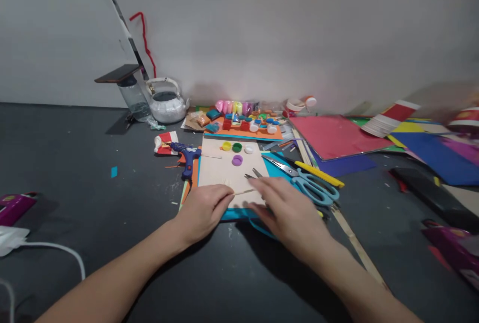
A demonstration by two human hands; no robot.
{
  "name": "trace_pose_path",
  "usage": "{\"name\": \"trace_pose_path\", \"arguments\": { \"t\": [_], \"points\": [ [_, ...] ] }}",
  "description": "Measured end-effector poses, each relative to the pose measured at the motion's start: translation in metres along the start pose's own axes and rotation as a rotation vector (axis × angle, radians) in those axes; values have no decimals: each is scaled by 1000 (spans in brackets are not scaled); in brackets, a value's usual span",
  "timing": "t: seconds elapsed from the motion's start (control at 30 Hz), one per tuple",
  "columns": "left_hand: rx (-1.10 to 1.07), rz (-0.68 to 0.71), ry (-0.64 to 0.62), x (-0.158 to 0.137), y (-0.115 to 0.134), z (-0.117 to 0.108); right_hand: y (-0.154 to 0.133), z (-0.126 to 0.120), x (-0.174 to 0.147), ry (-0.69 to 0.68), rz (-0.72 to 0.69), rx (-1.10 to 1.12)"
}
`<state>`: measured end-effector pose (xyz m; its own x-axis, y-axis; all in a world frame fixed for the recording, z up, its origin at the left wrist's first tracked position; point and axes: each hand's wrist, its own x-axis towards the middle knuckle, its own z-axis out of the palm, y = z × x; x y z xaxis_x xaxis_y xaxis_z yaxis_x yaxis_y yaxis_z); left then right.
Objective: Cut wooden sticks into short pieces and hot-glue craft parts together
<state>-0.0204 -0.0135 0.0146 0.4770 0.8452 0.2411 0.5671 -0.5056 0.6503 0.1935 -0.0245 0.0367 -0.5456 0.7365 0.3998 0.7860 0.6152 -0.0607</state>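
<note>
My left hand [204, 208] pinches a thin pale wooden stick [244, 192] over a cream-coloured board [213, 168]. At the stick's other end, my slightly blurred right hand [284, 205] is curled around scissors. Their open blades [254, 173] show above its fingers and a blue handle loop [260, 228] below; its grip is partly hidden. On the board lie yellow [226, 147], green [237, 148], white [249, 149] and purple [237, 161] round caps. Several fine pale sticks [226, 181] show beside my left hand. Blue sheets [279, 163] lie under the board.
A blue glue gun [187, 156] lies left of the board. Other blue-handled scissors [316, 185] and a yellow cutter [318, 173] lie right. Behind are a silver kettle [167, 108], a jar [133, 98] and paint pots [254, 126]. Red card [337, 136] lies at the right.
</note>
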Motion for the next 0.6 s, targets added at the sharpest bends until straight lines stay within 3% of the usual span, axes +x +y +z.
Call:
{"name": "trace_pose_path", "arguments": {
  "t": [0.13,0.37,0.47,0.6],
  "points": [
    [160,58,-98,-2,2,5,-14,15,5,-131,-99,-30],
    [260,47,-134,-1,4,11,-19,20,4,-298,51,-55],
    [110,-45,-73,0,7,9,-14,18,5,-333,169,-102],
    [-411,-179,-15,1,8,3,-4,20,4,-256,236,-24]
  ]
}}
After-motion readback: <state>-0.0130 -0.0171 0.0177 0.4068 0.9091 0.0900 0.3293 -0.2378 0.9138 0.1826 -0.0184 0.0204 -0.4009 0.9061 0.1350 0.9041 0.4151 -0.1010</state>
